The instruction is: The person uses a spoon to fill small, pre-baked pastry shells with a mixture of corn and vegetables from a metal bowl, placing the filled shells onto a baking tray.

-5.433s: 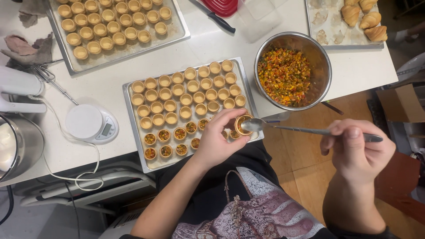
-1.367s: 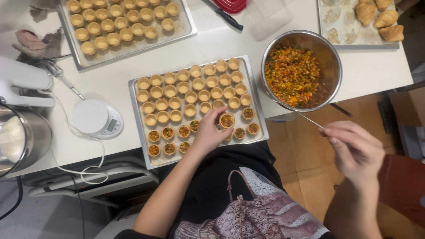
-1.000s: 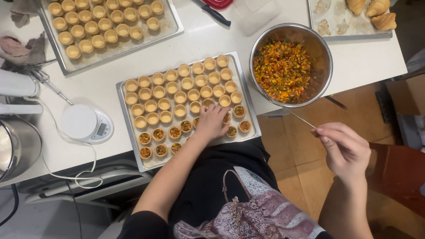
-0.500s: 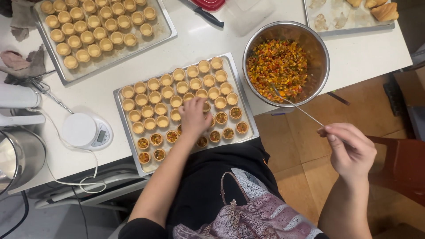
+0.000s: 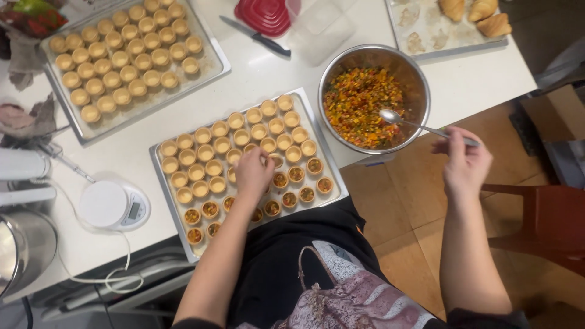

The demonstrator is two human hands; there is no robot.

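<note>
A metal tray (image 5: pixel 159 183) of several small pastry cups lies before me; the near rows hold orange filling, the far rows are bare. My left hand (image 5: pixel 253 173) rests over the tray's middle, fingers bent onto a cup I cannot see clearly. My right hand (image 5: pixel 466 161) pinches a long spoon (image 5: pixel 407 122) by its handle, with the bowl hovering over a steel bowl (image 5: pixel 419 79) of chopped orange, green and yellow filling (image 5: pixel 359 103).
A second tray of unfilled cups (image 5: pixel 122 58) sits far left. A knife (image 5: pixel 256 36), a red lid (image 5: pixel 263 13) and a clear tub (image 5: pixel 320 27) lie at the back. A tray with croissants (image 5: pixel 475 12) is far right. A round white scale (image 5: pixel 113 204) and a steel pot (image 5: pixel 21 250) stand left.
My left hand set a filled cup into the tray's near rows and slid left onto another cup. My right hand brought the spoon back over the filling bowl.
</note>
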